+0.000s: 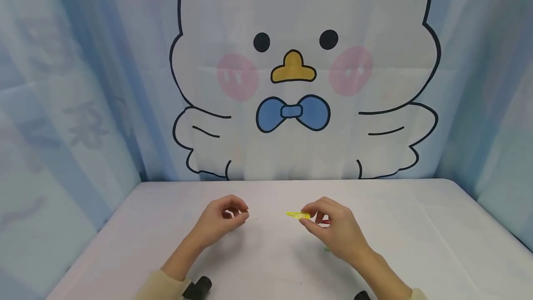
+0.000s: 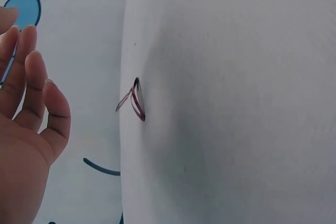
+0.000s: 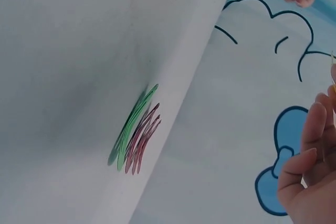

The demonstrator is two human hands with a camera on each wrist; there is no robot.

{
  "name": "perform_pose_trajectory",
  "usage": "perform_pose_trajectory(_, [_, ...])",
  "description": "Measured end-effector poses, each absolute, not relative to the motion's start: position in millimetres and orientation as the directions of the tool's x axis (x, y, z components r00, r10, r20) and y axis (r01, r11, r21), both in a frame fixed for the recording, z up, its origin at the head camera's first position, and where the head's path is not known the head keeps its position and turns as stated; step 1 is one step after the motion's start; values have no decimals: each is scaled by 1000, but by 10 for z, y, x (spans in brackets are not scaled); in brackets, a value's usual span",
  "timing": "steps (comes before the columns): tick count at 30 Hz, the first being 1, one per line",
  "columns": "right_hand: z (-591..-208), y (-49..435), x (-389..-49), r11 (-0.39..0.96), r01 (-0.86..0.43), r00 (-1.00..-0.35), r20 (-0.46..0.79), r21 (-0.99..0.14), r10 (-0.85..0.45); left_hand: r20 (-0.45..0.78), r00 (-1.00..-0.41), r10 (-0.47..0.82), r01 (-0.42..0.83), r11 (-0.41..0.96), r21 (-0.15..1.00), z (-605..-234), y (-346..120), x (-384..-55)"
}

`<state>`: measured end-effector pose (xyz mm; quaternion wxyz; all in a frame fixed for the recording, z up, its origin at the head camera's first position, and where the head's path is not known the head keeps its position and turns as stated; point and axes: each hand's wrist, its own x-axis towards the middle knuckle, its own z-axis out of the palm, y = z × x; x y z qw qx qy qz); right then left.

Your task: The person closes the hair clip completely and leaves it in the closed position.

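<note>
My right hand (image 1: 337,228) pinches a yellow snap hair clip (image 1: 298,215) between thumb and fingertips, its narrow end pointing left above the white table. Below and behind that hand, several green snap clips (image 3: 137,124) and red snap clips (image 3: 143,140) lie side by side on the table. My left hand (image 1: 220,220) is raised off to the left, fingers loosely bent with nothing seen between them. One dark red clip (image 2: 137,100) sits on the table in the left wrist view, spread apart; the left hand hides it in the head view.
The white table (image 1: 266,272) runs back to a curtain (image 1: 291,152) printed with a cartoon bird in a blue bow tie. Pale blue curtains (image 1: 62,128) hang at both sides. A dark wrist camera (image 1: 199,288) sits at the left sleeve.
</note>
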<state>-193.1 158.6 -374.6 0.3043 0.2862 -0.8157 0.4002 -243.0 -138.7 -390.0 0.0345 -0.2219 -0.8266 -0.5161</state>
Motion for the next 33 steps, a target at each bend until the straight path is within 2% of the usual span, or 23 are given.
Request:
perform_pose_trajectory(7, [-3749, 1661, -1895, 497, -698, -679, 696, -516, -231, 250, -913, 323, 373, 410, 833, -3909, -1525, -2460])
perform_pose_trajectory(13, [-3796, 1771, -1815, 506, -612, -770, 603, -608, -207, 215, -918, 333, 343, 394, 853, -3958, -1641, -2480])
perform_pose_trajectory(17, [-3801, 1853, -1791, 544, -550, -821, 532, -634, -210, 191, -928, 320, 323, 433, 842, -3993, -1710, -2522])
perform_pose_trajectory(22, [-3812, 1962, -1782, 559, -541, -834, 486, -628, -261, 162, -936, 312, 306, 497, 812, -4011, -1757, -2580])
perform_pose_trajectory(33, [-3832, 2111, -1740, 554, -413, -910, 297, -722, -291, 76, -933, 353, 276, 562, 780, -4012, -1761, -2615])
